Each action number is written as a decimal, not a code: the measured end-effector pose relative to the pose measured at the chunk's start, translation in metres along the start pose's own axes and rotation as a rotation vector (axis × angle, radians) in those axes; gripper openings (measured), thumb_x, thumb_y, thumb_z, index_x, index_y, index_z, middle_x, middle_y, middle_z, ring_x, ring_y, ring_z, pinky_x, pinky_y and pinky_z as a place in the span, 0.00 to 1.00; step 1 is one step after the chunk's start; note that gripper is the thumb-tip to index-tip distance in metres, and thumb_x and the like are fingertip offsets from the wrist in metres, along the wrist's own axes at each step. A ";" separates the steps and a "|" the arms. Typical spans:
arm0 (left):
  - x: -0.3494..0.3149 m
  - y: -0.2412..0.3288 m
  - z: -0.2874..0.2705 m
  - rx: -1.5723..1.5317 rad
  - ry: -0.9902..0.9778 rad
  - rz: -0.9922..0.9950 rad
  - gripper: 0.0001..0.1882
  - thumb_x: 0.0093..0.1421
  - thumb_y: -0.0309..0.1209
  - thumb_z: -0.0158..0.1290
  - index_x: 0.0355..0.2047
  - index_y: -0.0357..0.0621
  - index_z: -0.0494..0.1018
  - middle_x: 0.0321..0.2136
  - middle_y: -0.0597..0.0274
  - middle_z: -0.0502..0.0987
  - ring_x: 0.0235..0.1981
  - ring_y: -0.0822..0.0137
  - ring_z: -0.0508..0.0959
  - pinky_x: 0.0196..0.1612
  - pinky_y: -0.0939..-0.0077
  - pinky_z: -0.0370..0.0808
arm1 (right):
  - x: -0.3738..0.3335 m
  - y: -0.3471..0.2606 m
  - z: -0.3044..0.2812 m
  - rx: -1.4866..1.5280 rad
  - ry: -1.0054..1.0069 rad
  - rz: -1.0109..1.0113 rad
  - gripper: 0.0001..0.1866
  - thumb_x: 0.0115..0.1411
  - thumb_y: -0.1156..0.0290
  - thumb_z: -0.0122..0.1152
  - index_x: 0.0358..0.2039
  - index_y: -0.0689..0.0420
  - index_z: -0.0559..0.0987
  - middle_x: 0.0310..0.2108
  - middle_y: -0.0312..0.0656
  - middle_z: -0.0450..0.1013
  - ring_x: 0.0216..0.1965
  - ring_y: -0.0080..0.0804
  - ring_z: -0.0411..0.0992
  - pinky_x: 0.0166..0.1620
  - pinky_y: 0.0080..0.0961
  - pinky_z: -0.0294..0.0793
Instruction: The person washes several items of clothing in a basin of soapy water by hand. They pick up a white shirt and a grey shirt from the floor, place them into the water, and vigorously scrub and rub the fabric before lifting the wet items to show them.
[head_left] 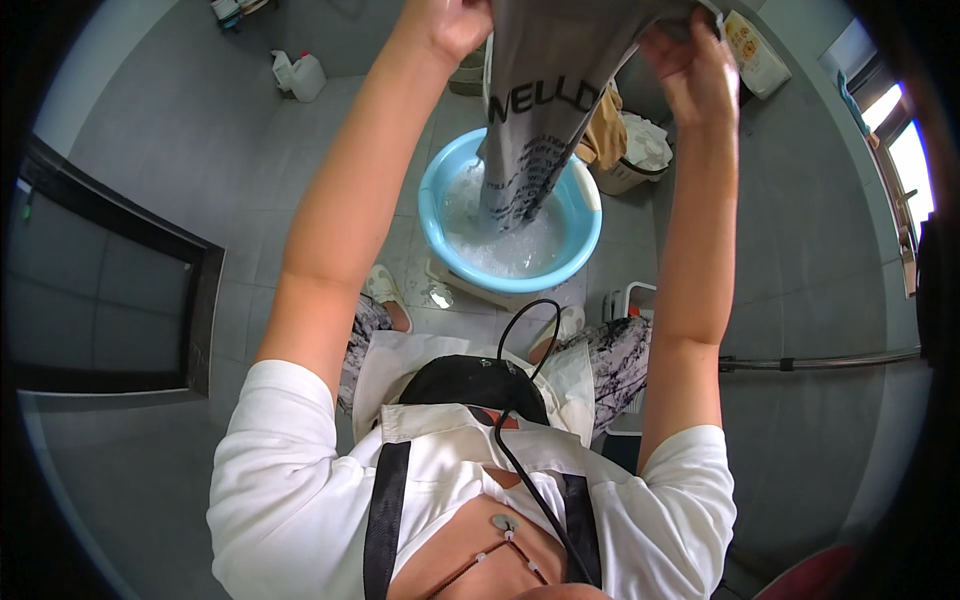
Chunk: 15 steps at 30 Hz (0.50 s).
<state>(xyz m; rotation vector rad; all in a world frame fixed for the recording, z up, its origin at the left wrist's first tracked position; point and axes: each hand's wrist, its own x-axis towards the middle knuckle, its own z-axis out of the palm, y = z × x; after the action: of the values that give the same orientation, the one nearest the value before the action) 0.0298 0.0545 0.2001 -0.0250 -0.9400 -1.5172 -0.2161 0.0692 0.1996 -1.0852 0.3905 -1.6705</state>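
A wet grey cloth [540, 105] with dark printing hangs stretched between my raised hands. My left hand [458, 28] grips its upper left part at the top of the view, where the fingertips are partly hidden. On the other side my right hand [692, 75] is closed round the upper right edge. The cloth narrows downward, and its lower end dips into a round light-blue basin [512, 285]. Foamy, whitish water [515, 255] lies in the basin. Whether the cloth is a shirt or another garment I cannot tell.
The basin rests on a low pale support [480, 287] between my slippered feet [385, 285]. Beyond it at right stands a bin [622, 178] with white and brown fabric. A white jug [303, 78] is at far left; a metal rail [820, 362] runs along the right.
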 end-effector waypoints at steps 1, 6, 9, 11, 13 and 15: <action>0.010 0.012 0.003 -0.017 -0.022 -0.014 0.16 0.62 0.35 0.35 0.42 0.36 0.65 0.41 0.55 0.71 0.42 0.62 0.71 0.48 0.68 0.67 | -0.009 -0.007 0.032 0.001 -0.059 -0.022 0.07 0.57 0.75 0.43 0.35 0.56 0.70 0.30 0.39 0.72 0.28 0.31 0.72 0.34 0.28 0.72; 0.052 0.052 0.027 -0.134 -0.299 -0.057 0.17 0.62 0.34 0.34 0.40 0.34 0.66 0.39 0.52 0.72 0.41 0.59 0.72 0.49 0.66 0.66 | 0.010 -0.039 0.084 0.011 -0.216 -0.196 0.11 0.60 0.63 0.44 0.36 0.55 0.69 0.30 0.41 0.73 0.30 0.35 0.72 0.37 0.32 0.71; 0.053 0.057 0.031 -0.177 -0.341 -0.080 0.17 0.62 0.34 0.34 0.39 0.33 0.66 0.38 0.51 0.72 0.41 0.58 0.72 0.49 0.66 0.66 | 0.003 -0.039 0.097 0.078 -0.244 -0.221 0.13 0.60 0.62 0.44 0.38 0.57 0.69 0.33 0.43 0.73 0.31 0.35 0.72 0.40 0.32 0.71; 0.039 0.052 0.032 -0.202 -0.231 -0.111 0.17 0.61 0.34 0.35 0.38 0.32 0.67 0.38 0.50 0.72 0.41 0.58 0.72 0.49 0.66 0.67 | 0.004 -0.033 0.088 0.108 -0.330 -0.152 0.14 0.60 0.62 0.44 0.38 0.58 0.70 0.35 0.44 0.72 0.33 0.35 0.72 0.41 0.32 0.70; 0.015 0.036 0.025 -0.251 -0.084 -0.176 0.17 0.61 0.33 0.35 0.39 0.31 0.67 0.38 0.49 0.72 0.42 0.58 0.72 0.50 0.66 0.67 | 0.009 -0.021 0.048 0.132 -0.452 -0.002 0.15 0.60 0.61 0.44 0.37 0.59 0.70 0.37 0.45 0.72 0.37 0.35 0.71 0.42 0.33 0.70; -0.002 -0.008 0.000 -0.340 0.043 -0.288 0.18 0.61 0.34 0.36 0.41 0.30 0.66 0.42 0.47 0.70 0.44 0.57 0.71 0.50 0.64 0.66 | 0.013 -0.001 -0.035 -0.022 -0.268 0.162 0.09 0.59 0.68 0.45 0.30 0.61 0.70 0.26 0.46 0.71 0.30 0.41 0.72 0.41 0.40 0.70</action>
<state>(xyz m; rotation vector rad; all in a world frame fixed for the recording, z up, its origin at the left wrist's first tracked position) 0.0235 0.0544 0.1947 -0.1042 -0.6614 -1.9246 -0.2453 0.0497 0.1881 -1.2418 0.3150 -1.3608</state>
